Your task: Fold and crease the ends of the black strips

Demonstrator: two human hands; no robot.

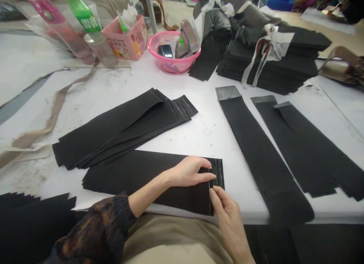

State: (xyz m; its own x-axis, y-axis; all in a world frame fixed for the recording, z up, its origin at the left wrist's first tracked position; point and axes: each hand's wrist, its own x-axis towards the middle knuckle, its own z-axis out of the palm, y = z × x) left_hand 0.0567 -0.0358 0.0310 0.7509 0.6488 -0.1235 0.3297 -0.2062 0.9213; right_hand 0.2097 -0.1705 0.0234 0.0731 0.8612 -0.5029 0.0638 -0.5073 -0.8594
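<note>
A black fabric strip [182,199] lies before me at the table's front edge, with pale stitch-like lines near its right end. My left hand [190,171] rests over it, thumb and fingers closed at the strip's right edge. Just below, my right hand [229,211] pinches the same edge between thumb and fingers. Beneath this strip another black piece [220,173] shows its marked end. Farther back, a fanned pile of black strips [122,123] overlaps the work at upper left.
More black strips [256,142] with grey ends lie to the right. Behind stand a pink basin [176,65] with a phone, a pink box [127,40], a green bottle [82,11] and a tied black stack [273,63]. A beige strap [54,112] trails along the left.
</note>
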